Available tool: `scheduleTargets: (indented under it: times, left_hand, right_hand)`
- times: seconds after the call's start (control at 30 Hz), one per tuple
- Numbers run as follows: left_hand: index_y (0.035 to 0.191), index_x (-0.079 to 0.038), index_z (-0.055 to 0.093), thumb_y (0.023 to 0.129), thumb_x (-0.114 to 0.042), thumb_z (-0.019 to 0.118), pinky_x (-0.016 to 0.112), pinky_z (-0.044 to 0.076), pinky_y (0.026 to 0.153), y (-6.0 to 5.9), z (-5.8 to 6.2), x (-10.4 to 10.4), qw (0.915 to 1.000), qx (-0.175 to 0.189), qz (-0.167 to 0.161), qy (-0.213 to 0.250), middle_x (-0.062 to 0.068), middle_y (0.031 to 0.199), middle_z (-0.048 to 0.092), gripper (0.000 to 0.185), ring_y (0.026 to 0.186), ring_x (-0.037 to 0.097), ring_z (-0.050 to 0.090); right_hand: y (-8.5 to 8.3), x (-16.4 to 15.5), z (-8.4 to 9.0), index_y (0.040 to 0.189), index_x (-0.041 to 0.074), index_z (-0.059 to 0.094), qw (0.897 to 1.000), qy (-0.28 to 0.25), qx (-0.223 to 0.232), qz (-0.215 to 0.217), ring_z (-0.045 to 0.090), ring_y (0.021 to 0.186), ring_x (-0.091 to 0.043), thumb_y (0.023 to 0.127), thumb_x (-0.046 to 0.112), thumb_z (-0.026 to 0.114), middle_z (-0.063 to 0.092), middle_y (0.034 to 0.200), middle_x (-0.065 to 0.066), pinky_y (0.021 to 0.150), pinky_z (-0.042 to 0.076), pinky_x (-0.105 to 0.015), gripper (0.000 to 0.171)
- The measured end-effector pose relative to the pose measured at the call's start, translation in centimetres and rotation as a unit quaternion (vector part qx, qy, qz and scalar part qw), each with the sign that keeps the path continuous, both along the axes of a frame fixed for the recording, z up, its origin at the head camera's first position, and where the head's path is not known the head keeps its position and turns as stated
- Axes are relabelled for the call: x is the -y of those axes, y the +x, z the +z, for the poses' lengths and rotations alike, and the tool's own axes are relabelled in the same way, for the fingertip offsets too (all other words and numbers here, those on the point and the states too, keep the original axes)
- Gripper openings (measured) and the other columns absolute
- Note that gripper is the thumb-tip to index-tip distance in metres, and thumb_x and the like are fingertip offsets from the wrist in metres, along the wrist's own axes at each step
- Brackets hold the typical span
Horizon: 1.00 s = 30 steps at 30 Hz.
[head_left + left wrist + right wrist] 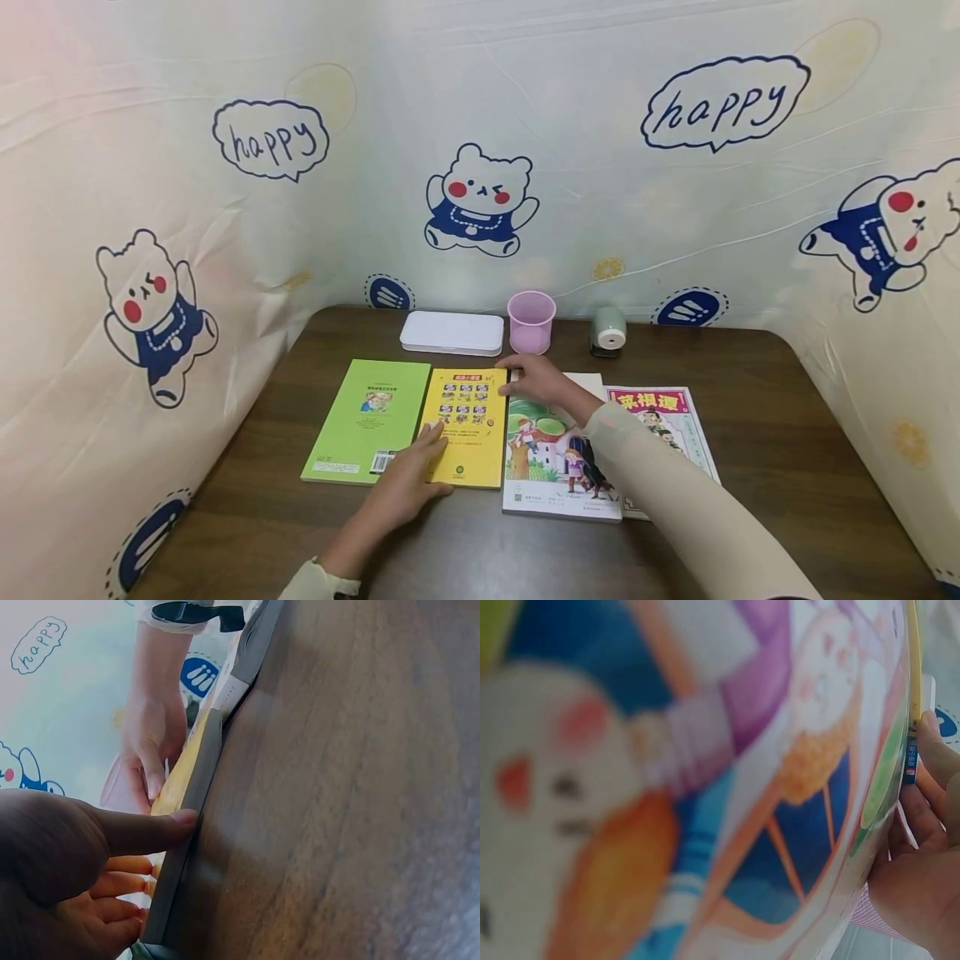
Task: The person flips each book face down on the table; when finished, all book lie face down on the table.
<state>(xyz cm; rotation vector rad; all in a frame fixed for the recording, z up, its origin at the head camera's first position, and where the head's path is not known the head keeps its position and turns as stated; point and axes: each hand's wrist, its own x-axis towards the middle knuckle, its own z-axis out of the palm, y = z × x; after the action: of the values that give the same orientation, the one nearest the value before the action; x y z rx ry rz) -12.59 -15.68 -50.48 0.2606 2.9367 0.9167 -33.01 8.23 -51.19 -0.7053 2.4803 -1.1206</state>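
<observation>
Clearly the yellow book (463,427) lies wedged between the green book (369,419) and the illustrated book (557,454) — left hand (408,483) flat on its near edge with fingers straight, right hand (542,382) resting open-fingered at its far corner. Any sideways push would likely drag a neighbour askew, since the edges touch. Open room lies toward the near table (480,550) edge — the white case (452,332) and pink cup (531,321) crowd the far side.

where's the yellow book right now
In the head view the yellow book lies flat on the table, between the green book and the illustrated book, with both hands on it.
</observation>
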Motion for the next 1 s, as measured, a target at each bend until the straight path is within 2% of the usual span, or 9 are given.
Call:
scheduleTargets:
  times: [0.33, 0.53, 0.7, 0.83, 1.0]
  left_hand:
    - [0.143, 0.006, 0.055, 0.081, -0.02, 0.088, 0.056, 0.029, 0.121, -0.1, 0.2, -0.2, 0.9999, 0.012, 0.002, 0.001, 0.016, 0.164, 0.035, 0.075, 0.152, 0.039, 0.031]
    - [0.143, 0.006, 0.055, 0.081, -0.019, 0.088, 0.055, 0.03, 0.121, -0.2, 0.3, -0.3, 0.9999, 0.012, 0.004, 0.001, 0.016, 0.164, 0.036, 0.074, 0.152, 0.039, 0.032]
    - [0.142, 0.006, 0.056, 0.081, -0.019, 0.088, 0.056, 0.031, 0.12, -0.2, 0.1, -0.4, 0.9999, 0.009, 0.005, -0.005, 0.016, 0.163, 0.037, 0.074, 0.151, 0.04, 0.033]
    - [0.142, 0.006, 0.056, 0.081, -0.02, 0.088, 0.056, 0.032, 0.12, -0.1, -0.1, -0.5, 0.9999, 0.006, 0.011, -0.009, 0.016, 0.163, 0.038, 0.074, 0.151, 0.04, 0.033]
    - [0.143, 0.006, 0.056, 0.081, -0.02, 0.087, 0.057, 0.032, 0.12, 0.1, -0.3, -0.8, 0.9998, 0.002, 0.013, -0.013, 0.016, 0.163, 0.038, 0.073, 0.151, 0.04, 0.033]
  right_hand:
    - [0.0, 0.2, 0.0, 0.131, 0.015, 0.071, 1.0, 0.017, 0.0, 0.006, 0.06, 0.096, -0.015, 0.089, 0.021, 0.083, 0.067, 0.112, 0.002, 0.09, 0.051, -0.033, 0.044]
    - [0.2, 0.4, 0.4, 0.129, 0.015, 0.072, 0.999, 0.037, -0.016, 0.009, 0.057, 0.096, -0.016, 0.09, 0.022, 0.083, 0.063, 0.111, 0.001, 0.088, 0.05, -0.034, 0.042]
    - [0.2, 0.5, 0.4, 0.13, 0.014, 0.071, 0.998, 0.059, -0.036, 0.01, 0.057, 0.098, -0.016, 0.089, 0.024, 0.083, 0.064, 0.113, 0.001, 0.093, 0.05, -0.036, 0.044]
    - [0.1, 0.4, 0.4, 0.134, 0.013, 0.069, 0.995, 0.082, -0.047, 0.015, 0.058, 0.101, -0.015, 0.089, 0.028, 0.083, 0.066, 0.118, 0.0, 0.098, 0.051, -0.037, 0.05]
    - [0.3, -0.5, 0.9, 0.142, 0.01, 0.062, 0.995, 0.087, -0.043, 0.011, 0.059, 0.115, -0.02, 0.09, 0.031, 0.082, 0.065, 0.135, -0.006, 0.107, 0.048, -0.043, 0.06]
